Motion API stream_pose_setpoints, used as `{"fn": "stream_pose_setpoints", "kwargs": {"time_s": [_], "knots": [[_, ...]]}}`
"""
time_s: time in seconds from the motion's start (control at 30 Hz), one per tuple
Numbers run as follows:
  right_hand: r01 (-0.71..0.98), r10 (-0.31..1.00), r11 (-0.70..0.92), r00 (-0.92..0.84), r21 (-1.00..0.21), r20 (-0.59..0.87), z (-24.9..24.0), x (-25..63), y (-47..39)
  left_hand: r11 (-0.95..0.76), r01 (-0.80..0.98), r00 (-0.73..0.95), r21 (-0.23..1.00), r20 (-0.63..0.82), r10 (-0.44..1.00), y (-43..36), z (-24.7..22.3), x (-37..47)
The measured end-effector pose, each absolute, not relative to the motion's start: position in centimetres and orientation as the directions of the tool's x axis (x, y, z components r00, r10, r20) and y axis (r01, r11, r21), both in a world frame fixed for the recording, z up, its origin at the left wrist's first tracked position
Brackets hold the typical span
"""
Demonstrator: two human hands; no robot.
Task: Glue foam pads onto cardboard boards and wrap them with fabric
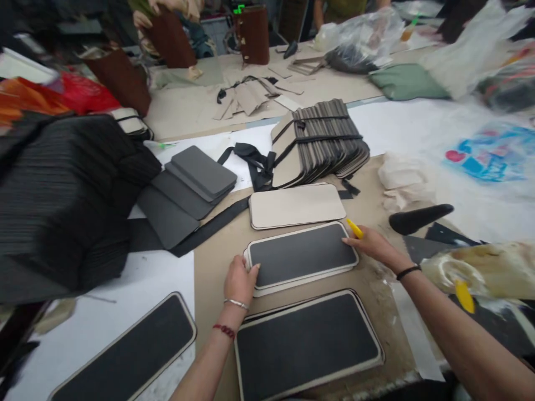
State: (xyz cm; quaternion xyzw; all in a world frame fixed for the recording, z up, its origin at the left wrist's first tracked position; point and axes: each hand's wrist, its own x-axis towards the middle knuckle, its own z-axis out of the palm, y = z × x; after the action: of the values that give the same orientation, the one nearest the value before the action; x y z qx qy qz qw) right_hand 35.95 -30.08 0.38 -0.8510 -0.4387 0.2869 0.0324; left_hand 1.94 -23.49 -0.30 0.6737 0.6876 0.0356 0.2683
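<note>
A black rectangular panel (305, 253) with rounded corners and a cream border lies in front of me, on top of another pale panel. My left hand (241, 281) pinches its left end, thumb on top and fingers along the edge. At the right end, my right hand (368, 243) touches the corner with its thumb. A yellow plastic tool (354, 228) sticks out between that hand's fingers; most of it is hidden. Just beyond lies a plain cream panel (297, 205). Nearer me rests a larger black panel with a cream border (307, 345), on a small stack.
High stacks of black sheets (62, 195) stand at left, beside loose grey pieces (200, 172). A strapped bundle of panels (321, 142) sits ahead. At right are a black pointed object (420, 219) and a glue-smeared container (480, 273). Other people work across the table.
</note>
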Motion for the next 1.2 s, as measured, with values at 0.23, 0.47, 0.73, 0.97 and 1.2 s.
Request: {"fn": "stream_pose_setpoints", "kwargs": {"time_s": [0.23,0.47,0.73,0.97,1.2], "knots": [[0.458,0.728,-0.681,0.34,-0.572,-0.595,0.9,35.4,-30.7,0.385,0.705,-0.119,0.595,-0.437,0.892,-22.9,-1.2,1.5],[0.434,0.722,-0.688,0.336,-0.581,-0.605,1.4,34.4,-30.6,0.436,0.592,-0.075,0.678,-0.492,0.867,-22.0,-2.2,0.0],[0.478,0.726,-0.676,0.306,-0.56,-0.616,1.4,33.9,-30.5,0.391,0.579,-0.085,0.715,-0.424,0.902,-21.3,-2.3,-0.7],[0.488,0.682,-0.719,0.362,-0.495,-0.635,0.1,34.0,-30.9,0.533,0.461,-0.086,0.71,-0.562,0.822,-21.2,-1.9,-0.5],[0.504,0.66,-0.732,0.362,-0.458,-0.658,0.1,33.9,-30.6,0.504,0.459,-0.053,0.732,-0.544,0.838,-21.2,-2.6,-0.8]]}}
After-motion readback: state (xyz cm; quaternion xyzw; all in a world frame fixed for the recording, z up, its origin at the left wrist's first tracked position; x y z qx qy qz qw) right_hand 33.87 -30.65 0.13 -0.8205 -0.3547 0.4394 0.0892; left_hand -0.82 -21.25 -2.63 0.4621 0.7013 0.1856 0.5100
